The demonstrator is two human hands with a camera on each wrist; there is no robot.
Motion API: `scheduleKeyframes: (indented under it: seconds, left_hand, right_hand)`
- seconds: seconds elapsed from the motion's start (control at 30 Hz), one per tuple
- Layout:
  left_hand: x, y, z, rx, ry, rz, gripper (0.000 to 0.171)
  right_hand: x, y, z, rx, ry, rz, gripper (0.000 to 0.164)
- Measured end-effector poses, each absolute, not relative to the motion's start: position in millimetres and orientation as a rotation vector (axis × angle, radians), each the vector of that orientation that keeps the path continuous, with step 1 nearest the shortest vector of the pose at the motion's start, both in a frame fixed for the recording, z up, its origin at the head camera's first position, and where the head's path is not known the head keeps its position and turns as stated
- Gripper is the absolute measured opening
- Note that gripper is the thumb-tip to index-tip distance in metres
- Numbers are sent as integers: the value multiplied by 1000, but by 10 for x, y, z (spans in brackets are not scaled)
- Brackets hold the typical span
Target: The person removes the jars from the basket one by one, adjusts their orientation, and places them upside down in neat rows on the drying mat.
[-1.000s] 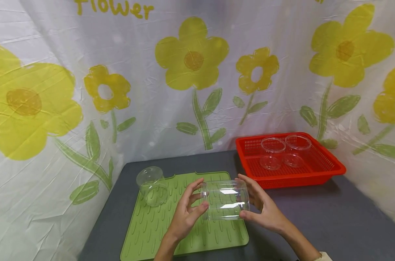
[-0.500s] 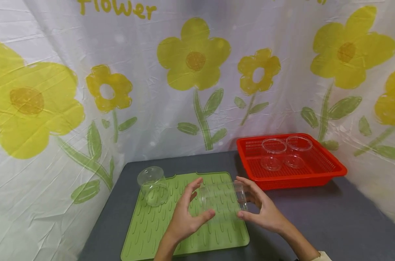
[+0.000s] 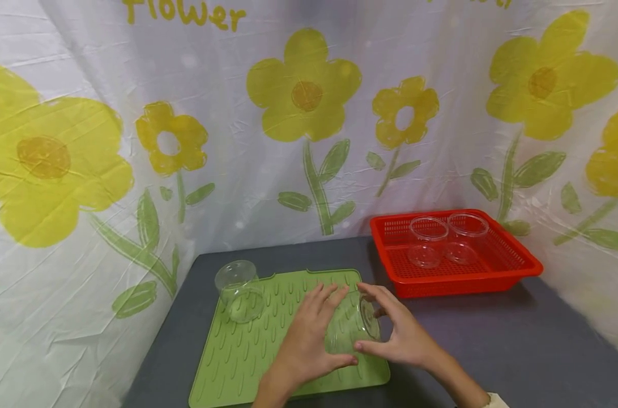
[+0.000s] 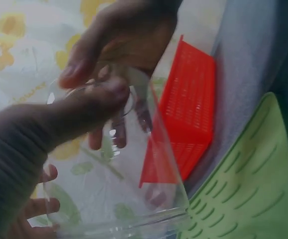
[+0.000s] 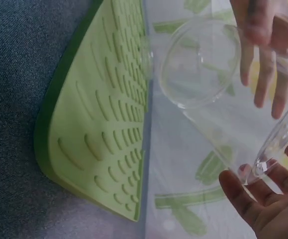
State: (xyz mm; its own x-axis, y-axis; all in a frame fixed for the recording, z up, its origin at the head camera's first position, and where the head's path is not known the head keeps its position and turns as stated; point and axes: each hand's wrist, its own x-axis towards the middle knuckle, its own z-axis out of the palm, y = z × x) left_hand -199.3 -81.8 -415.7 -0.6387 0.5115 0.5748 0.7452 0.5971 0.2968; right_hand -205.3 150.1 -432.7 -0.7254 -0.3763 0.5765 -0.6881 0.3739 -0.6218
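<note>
A clear plastic jar (image 3: 346,326) lies sideways in the air between my two hands, over the green mat (image 3: 247,351). My left hand (image 3: 306,337) curls round its left part, with the thumb across the wall of the jar (image 4: 134,174) in the left wrist view. Thumb and fingers of my right hand (image 3: 403,334) grip the round right end. In the right wrist view, a wide round rim of the jar (image 5: 181,102) faces the left hand. A second clear jar (image 3: 239,292) stands upright at the mat's back left corner.
At the back right of the dark table (image 3: 472,351) sits a red plastic basket (image 3: 461,282), holding two clear jars (image 3: 428,241) side by side. A white curtain (image 3: 227,170) with yellow flowers hangs behind and at both sides.
The left hand has slid right along the held jar, covering more of it. The right hand has shifted slightly left and the jar has turned a little. Basket and standing jar are unmoved.
</note>
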Motion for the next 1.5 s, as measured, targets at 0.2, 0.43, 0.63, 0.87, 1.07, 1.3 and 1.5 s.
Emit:
scheduleKeyframes:
  seconds: [0.2, 0.43, 0.63, 0.87, 1.07, 1.3, 1.5]
  left_hand:
    - [-1996, -806, -4222, -998, -2402, -660, 114]
    - [-2038, -825, -4266, -1011, -2300, -685, 111]
    - [-2025, -861, -4276, -946, -2314, -795, 107]
    - [-2012, -900, -4293, -833, -2321, -1042, 112]
    - [-2017, -916, -4330, -763, -2312, -1224, 111]
    - [-2012, -952, -4366, -727, -2272, -1280, 109]
    - [-2006, -1136, -4383, -708, -2234, -1223, 107]
  right_hand:
    - [-2037, 1447, -4309, 920, -2323, 1200, 96]
    - [-2032, 1400, -4266, 915, -2344, 1189, 103]
    - [-2043, 1393, -4262, 918, -2334, 1243, 109]
    - [-2073, 1397, -4323, 877, -2307, 1385, 111]
    - [-2102, 1314, -4345, 829, -2310, 1532, 105]
    - [-2158, 1182, -4361, 885, -2173, 1719, 94]
    - [-2257, 1061, -4404, 918, -2105, 1763, 90]
